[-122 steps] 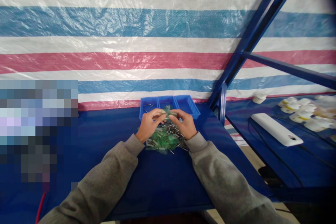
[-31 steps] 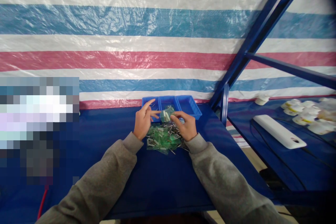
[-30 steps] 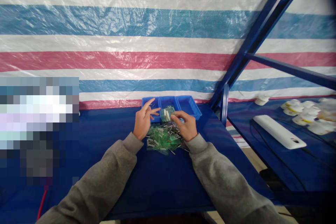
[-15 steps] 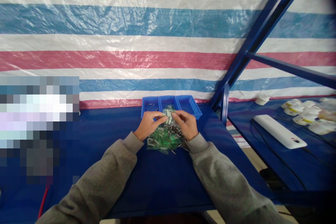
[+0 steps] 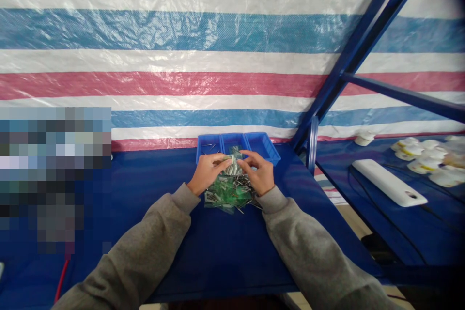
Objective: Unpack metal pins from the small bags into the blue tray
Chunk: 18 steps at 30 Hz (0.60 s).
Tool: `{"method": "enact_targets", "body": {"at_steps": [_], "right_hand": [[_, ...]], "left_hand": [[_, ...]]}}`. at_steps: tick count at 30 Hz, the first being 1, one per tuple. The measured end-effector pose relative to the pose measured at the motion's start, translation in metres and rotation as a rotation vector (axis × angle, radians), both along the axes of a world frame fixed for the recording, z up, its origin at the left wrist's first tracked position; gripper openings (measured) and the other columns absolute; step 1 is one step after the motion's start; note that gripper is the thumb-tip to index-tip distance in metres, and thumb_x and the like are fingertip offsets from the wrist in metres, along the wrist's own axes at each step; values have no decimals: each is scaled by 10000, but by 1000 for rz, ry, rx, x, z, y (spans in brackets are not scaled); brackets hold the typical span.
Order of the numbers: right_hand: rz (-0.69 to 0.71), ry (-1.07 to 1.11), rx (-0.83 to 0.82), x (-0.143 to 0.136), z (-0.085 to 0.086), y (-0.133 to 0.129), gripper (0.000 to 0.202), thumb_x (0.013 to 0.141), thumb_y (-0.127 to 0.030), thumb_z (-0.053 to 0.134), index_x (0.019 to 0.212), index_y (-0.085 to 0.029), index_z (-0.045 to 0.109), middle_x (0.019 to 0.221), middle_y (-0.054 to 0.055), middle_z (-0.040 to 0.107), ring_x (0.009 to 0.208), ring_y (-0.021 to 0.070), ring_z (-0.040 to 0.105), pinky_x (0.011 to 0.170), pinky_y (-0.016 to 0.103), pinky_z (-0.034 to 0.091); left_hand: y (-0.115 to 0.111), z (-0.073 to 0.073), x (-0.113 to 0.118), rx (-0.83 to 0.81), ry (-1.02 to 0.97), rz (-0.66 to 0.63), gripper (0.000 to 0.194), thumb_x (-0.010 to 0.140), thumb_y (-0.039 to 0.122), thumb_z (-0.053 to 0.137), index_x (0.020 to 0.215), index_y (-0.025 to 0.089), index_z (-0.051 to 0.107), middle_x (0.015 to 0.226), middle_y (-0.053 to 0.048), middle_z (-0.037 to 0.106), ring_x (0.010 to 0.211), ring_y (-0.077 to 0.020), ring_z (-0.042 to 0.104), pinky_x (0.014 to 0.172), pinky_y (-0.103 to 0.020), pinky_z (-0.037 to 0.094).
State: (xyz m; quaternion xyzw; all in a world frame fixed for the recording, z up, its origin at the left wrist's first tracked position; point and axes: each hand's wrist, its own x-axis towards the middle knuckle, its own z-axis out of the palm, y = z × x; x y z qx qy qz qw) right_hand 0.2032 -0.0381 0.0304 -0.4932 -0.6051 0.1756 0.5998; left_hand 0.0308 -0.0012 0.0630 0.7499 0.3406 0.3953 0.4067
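Between my hands is a small clear plastic bag (image 5: 233,166) with silvery pieces inside. My left hand (image 5: 208,172) pinches its left side between thumb and fingers. On the other side my right hand (image 5: 258,172) has its thumb against the bag, with the index finger raised a little apart from it. Below them lies a pile of greenish clear bags (image 5: 223,194), with loose metal pins (image 5: 242,181) among and beside it. Just behind the hands stands a blue tray (image 5: 262,147) with three compartments; a few thin pins lie in the left one.
The blue table (image 5: 225,252) spreads around the pile. To the right, a second blue table holds a white oblong device (image 5: 389,181), black cables and several white round parts (image 5: 421,157). A blue metal frame (image 5: 341,70) rises at the right.
The index finger of my right hand has lifted off the bag and spread from the thumb. The bag sits slightly lower and flatter between the hands. The view has shifted slightly.
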Motion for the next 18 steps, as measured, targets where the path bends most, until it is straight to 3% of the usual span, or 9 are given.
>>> {"method": "enact_targets", "body": {"at_steps": [9, 14, 18], "right_hand": [[-37, -17, -9, 2, -2, 1, 276, 809, -356, 618, 1025, -192, 670, 622, -11, 639, 522, 126, 583, 605, 272, 509], [-78, 11, -12, 1, -5, 3, 246, 776, -390, 646, 894, -178, 692, 680, 23, 683, 568, 151, 618, 587, 275, 515], [-78, 17, -7, 1, -6, 4, 232, 775, -397, 647, 840, -178, 688, 690, 29, 691, 578, 156, 628, 581, 274, 513]], "left_hand": [[-2, 2, 1, -13, -19, -10, 329, 799, 427, 597, 847, 118, 701, 737, -44, 676, 554, -112, 542, 519, -213, 445], [-1, 0, 1, -7, -11, -11, 327, 806, 422, 591, 844, 115, 699, 736, -48, 671, 564, -115, 549, 521, -213, 450], [-2, 2, 1, -30, -29, 12, 333, 804, 401, 603, 1006, 143, 663, 680, -21, 645, 534, -107, 544, 515, -211, 458]]}}
